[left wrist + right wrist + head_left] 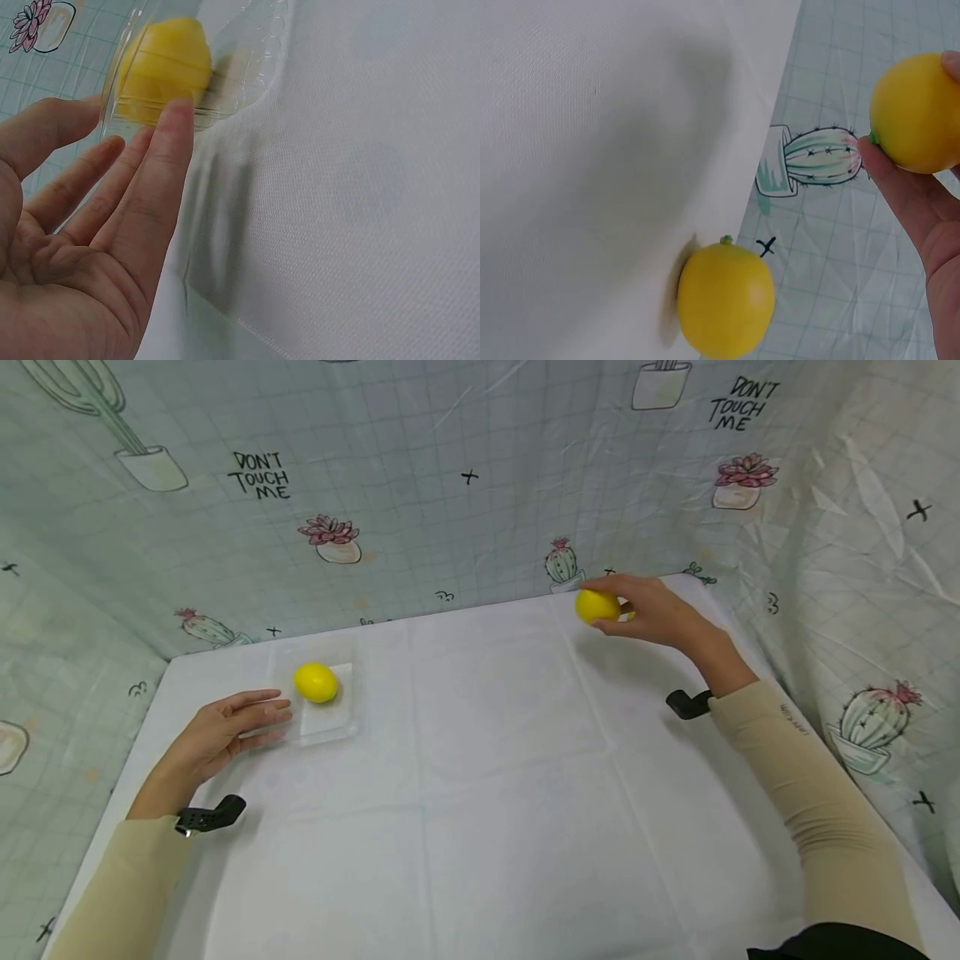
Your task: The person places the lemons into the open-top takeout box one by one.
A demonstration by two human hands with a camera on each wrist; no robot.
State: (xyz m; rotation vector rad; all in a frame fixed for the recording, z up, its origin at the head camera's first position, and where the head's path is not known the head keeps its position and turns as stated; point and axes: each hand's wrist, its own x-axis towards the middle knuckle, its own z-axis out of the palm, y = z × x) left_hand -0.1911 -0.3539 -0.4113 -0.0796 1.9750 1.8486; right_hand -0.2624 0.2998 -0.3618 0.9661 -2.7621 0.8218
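In the head view my right hand (651, 612) holds a yellow lemon (596, 607) between thumb and fingers, above the table's far right part. A second lemon (726, 300) with a green stem end lies on the table, plain in the right wrist view; in the head view the hand mostly hides it. At the left stands a clear plastic box (327, 737) with another lemon (316, 682) in it. My left hand (228, 731) is at the box's left side, its fingers extended and loosely spread. In the left wrist view the fingertips (177, 112) appear against the clear wall.
A white cloth covers the table (480, 810). Behind it and along both sides hangs a printed curtain (450, 527) with cactus drawings. Black wrist mounts (213, 814) stick out from both wrists.
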